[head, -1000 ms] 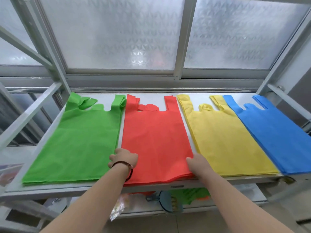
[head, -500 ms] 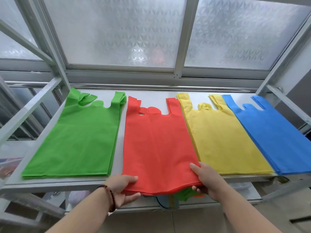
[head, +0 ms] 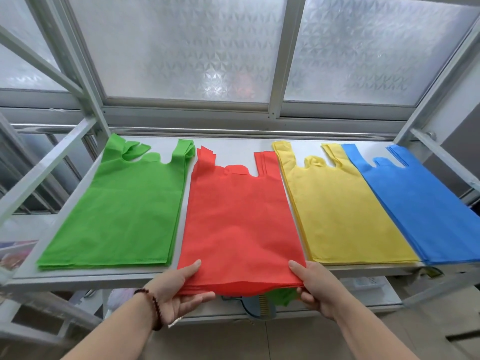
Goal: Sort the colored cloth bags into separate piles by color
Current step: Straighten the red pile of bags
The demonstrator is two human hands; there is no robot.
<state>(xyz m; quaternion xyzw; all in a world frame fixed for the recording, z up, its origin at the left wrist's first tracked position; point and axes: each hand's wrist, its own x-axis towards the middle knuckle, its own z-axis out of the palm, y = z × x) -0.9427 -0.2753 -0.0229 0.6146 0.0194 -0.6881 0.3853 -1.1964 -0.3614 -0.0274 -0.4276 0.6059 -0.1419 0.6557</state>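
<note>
We see four stacks of cloth bags side by side on a grey metal shelf (head: 78,278) below a frosted window (head: 187,48). From 9 o'clock toward 3 o'clock: green pile (head: 124,211), red pile (head: 241,222), yellow pile (head: 337,211), blue pile (head: 426,206). All lie with handles toward 12 o'clock.

The red pile sits at centre, its near edge drawn past the shelf's front lip toward 6 o'clock and sagging slightly between the hands. Its handles lie a little lower than those of its neighbours.

The left hand (head: 179,294) grasps the red pile's near left corner: thumb on top of the cloth, fingers curled underneath. A dark bead bracelet (head: 153,307) circles that wrist. The right hand (head: 315,289) grasps the near right corner the same way, thumb on top, fingers below. The pile's edge spans the gap between the two hands, at about 6 o'clock of the frame.

The green, yellow and blue piles lie flat on the shelf, apart from both hands; the green pile is just beside the red, and the yellow's left edge runs close along the red's right edge.

Under the red pile's hanging edge we glimpse a scrap of green fabric (head: 283,297) and a blue object (head: 259,307) on a lower shelf; possibly more bags, too hidden to tell.
</note>
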